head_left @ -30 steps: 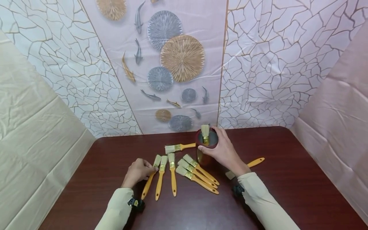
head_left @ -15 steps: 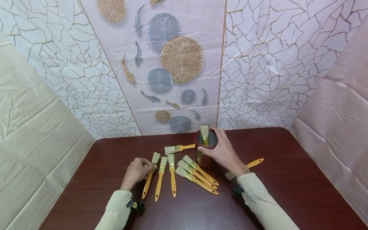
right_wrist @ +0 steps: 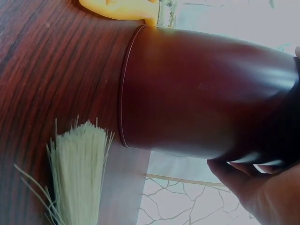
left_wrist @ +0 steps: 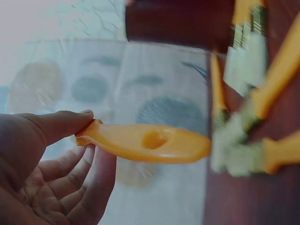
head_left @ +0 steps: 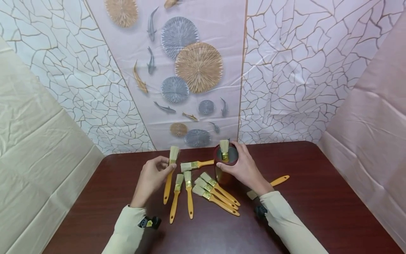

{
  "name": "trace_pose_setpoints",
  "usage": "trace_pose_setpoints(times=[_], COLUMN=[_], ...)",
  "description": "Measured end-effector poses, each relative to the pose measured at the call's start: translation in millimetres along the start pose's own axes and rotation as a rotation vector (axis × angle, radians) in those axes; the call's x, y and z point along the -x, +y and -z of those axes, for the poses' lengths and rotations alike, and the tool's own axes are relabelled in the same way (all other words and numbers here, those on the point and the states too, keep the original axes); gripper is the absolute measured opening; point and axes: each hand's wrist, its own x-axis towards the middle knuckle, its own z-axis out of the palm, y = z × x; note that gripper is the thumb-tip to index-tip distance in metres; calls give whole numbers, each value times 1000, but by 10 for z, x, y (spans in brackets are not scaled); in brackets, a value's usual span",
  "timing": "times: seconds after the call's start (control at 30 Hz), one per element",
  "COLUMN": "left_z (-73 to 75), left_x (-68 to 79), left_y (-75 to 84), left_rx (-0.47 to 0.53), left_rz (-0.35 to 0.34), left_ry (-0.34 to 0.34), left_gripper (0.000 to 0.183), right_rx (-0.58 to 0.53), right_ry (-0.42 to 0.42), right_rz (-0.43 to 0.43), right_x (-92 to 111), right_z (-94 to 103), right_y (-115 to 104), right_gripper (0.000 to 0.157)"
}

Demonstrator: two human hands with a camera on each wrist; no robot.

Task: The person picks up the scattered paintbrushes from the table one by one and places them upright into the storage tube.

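Note:
My left hand (head_left: 153, 178) pinches a paintbrush (head_left: 168, 187) near its metal band, bristles up and orange handle hanging down. In the left wrist view, the handle's holed end (left_wrist: 187, 144) points toward the camera. Round the rim of a dark red cylindrical cup (right_wrist: 201, 93) curls my right hand (head_left: 242, 167); the cup stands on the table. One brush (head_left: 224, 148) is inside it, bristles up. Between the hands lie two upright-pointing brushes (head_left: 175, 203) (head_left: 189, 197), a fan of three brushes (head_left: 219, 197), and a sideways brush (head_left: 198, 164) behind them.
Another paintbrush (head_left: 279, 181) lies right of the cup, partly hidden by my right wrist. The dark wooden table (head_left: 333, 204) ends at a patterned cloth backdrop (head_left: 196, 106), with plain cloth walls (head_left: 41, 158) at either side.
My left hand has lifted the leftmost paintbrush off the table and moved it up and slightly right. My right hand stays on the cup. The head view has shifted slightly.

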Motion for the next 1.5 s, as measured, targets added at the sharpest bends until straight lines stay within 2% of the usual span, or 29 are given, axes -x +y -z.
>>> trace_pose_setpoints(times=[0.17, 0.37, 0.53, 0.73, 0.9, 1.2, 1.33, 1.5], left_z=[47, 101, 124, 35, -114, -445, -597, -745], left_x=[-11, -79, -169, -290, -364, -482, -530, -552], left_y=[353, 750, 1043, 1282, 1338, 1280, 1281, 1257], left_rx=[11, 39, 132, 259, 340, 252, 190, 183], left_rz=[-78, -169, -231, -318, -333, -330, -330, -281], left_ry=[37, 43, 58, 78, 68, 103, 119, 93], left_gripper=[26, 29, 26, 18, 24, 32, 28, 20], right_rx=[1, 3, 2, 0, 0, 19, 23, 15], right_ry=[-2, -1, 2, 8, 14, 13, 11, 10], right_rz=[-3, -8, -2, 5, 3, 6, 0, 0], right_x=[0, -4, -14, -23, -11, -10, -7, -7], right_z=[0, 5, -7, -13, -6, -9, -10, -17], right_y=[-2, 2, 2, 1, -1, -1, -6, -8], right_gripper=[104, 105, 105, 104, 103, 104, 105, 103])
